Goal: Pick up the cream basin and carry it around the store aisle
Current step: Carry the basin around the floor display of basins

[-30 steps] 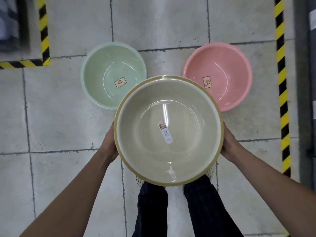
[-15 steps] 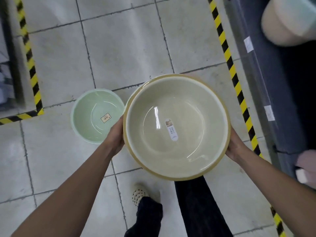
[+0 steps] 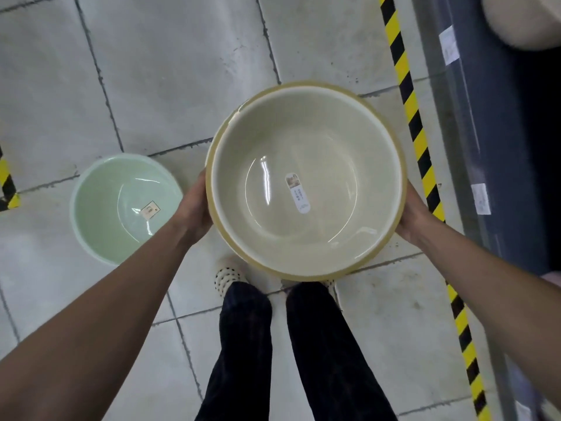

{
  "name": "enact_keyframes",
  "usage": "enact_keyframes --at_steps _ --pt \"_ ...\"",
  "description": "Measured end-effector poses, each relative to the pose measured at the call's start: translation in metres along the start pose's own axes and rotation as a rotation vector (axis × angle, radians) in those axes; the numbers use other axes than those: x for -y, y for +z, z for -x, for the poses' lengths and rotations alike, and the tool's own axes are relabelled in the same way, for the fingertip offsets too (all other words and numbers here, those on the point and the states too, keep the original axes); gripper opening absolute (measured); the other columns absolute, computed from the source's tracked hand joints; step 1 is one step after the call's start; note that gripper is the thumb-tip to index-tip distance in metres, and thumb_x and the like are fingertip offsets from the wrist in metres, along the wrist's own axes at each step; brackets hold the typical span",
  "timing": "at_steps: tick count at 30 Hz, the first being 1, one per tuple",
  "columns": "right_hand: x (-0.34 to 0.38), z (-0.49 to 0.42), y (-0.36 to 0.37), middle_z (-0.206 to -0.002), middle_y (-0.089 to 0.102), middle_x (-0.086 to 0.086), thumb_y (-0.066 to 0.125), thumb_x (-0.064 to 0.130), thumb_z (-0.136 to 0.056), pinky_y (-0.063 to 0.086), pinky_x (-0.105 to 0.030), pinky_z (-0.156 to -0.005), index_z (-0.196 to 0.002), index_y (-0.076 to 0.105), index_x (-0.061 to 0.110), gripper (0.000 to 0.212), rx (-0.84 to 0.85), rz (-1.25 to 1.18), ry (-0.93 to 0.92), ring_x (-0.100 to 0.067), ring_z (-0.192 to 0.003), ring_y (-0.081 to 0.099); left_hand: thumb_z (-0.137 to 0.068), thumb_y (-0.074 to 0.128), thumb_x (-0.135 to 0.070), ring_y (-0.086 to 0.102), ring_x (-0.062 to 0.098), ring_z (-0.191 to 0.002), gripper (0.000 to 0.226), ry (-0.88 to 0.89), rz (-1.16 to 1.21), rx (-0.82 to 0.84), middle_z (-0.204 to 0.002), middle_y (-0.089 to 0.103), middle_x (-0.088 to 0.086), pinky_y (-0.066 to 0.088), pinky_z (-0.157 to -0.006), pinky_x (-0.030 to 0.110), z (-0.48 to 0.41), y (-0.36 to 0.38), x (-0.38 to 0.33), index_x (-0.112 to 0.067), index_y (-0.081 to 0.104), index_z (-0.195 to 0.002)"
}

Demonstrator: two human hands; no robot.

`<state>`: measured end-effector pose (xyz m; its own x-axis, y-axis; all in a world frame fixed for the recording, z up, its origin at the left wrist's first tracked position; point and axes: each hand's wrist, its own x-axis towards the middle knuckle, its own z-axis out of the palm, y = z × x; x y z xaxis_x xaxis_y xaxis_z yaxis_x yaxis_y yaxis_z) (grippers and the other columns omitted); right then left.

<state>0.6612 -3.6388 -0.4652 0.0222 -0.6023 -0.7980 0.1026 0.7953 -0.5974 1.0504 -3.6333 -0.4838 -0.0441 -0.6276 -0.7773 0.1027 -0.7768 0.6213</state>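
The cream basin [image 3: 334, 141] is round, with a tan rim and a white label stuck inside its bottom. It hangs level in the air above my legs, clear of the tiled floor. My left hand [image 3: 194, 208] grips its left rim and my right hand [image 3: 409, 214] grips its right rim. The fingers of both hands are hidden under the basin.
A pale green basin [image 3: 100, 208] sits on the floor tiles at the left. Yellow-black hazard tape [image 3: 416, 129] runs along the right, beside a dark grey shelf unit [image 3: 473, 141] holding a cream item [image 3: 522, 19] at top right. More tape [image 3: 7, 183] marks the far left.
The view has swung to the right with the cream basin in my hands. The pink basin has gone out of sight, the green basin has slid left, and the shelf has come closer.
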Motion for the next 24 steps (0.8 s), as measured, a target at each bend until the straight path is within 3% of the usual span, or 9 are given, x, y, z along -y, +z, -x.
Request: enact_keyframes --at_steps 8,12,14,17,20,24 --pt "-0.028 -0.073 -0.009 -0.111 0.079 0.003 0.059 0.032 -0.106 0.064 -0.036 -0.077 -0.137 0.069 0.023 0.033 -0.042 -0.076 -0.036 -0.018 -0.095 0.076 -0.105 0.052 -0.043 0.068 0.019 -0.094 0.048 0.002 0.013 0.038 -0.110 0.071 0.003 0.057 -0.079 0.036 -0.079 0.002 0.023 -0.012 0.060 -0.141" --pt "-0.039 -0.098 -0.010 -0.105 0.080 0.004 0.060 0.032 -0.106 0.064 -0.036 -0.074 -0.127 0.073 0.027 0.025 -0.057 -0.127 -0.037 -0.018 -0.089 0.077 -0.105 0.052 -0.043 0.063 0.025 -0.094 0.043 0.016 0.028 0.032 -0.107 0.067 0.007 0.054 -0.081 0.040 -0.109 0.001 0.037 -0.014 0.065 -0.134" --pt "-0.046 -0.110 -0.009 -0.107 0.079 0.004 0.061 0.034 -0.105 0.064 -0.039 -0.079 -0.129 0.073 0.027 0.028 -0.081 -0.138 -0.026 -0.020 -0.092 0.076 -0.102 0.054 -0.046 0.051 0.034 -0.091 0.044 0.007 0.014 0.025 -0.105 0.057 0.014 0.045 -0.082 0.048 -0.122 -0.001 0.044 -0.012 0.066 -0.127" --pt "-0.058 -0.123 -0.010 -0.101 0.080 0.005 0.060 0.034 -0.105 0.063 -0.038 -0.078 -0.116 0.077 0.031 0.021 -0.094 -0.157 -0.013 -0.018 -0.088 0.076 -0.095 0.058 -0.054 0.040 0.033 -0.093 0.049 -0.051 -0.054 -0.002 -0.110 0.050 0.008 0.039 -0.082 0.053 -0.142 -0.007 0.052 -0.012 0.064 -0.120" --pt "-0.071 -0.130 -0.008 -0.091 0.080 0.007 0.058 0.029 -0.106 0.065 -0.033 -0.069 -0.099 0.080 0.034 0.024 -0.084 -0.155 0.014 -0.015 -0.078 0.076 -0.092 0.060 -0.055 0.043 0.030 -0.095 0.048 -0.099 -0.087 -0.016 -0.110 0.055 0.005 0.042 -0.085 0.048 -0.154 -0.010 0.060 -0.017 0.066 -0.120" --pt "-0.086 -0.133 -0.009 -0.093 0.079 0.005 0.055 0.027 -0.107 0.062 -0.040 -0.078 -0.097 0.081 0.034 0.028 -0.056 -0.096 -0.004 -0.018 -0.082 0.075 -0.100 0.059 -0.042 0.065 0.028 -0.095 0.041 -0.030 -0.059 0.023 -0.113 0.068 0.010 0.054 -0.084 0.043 -0.154 -0.005 0.066 -0.018 0.066 -0.133"
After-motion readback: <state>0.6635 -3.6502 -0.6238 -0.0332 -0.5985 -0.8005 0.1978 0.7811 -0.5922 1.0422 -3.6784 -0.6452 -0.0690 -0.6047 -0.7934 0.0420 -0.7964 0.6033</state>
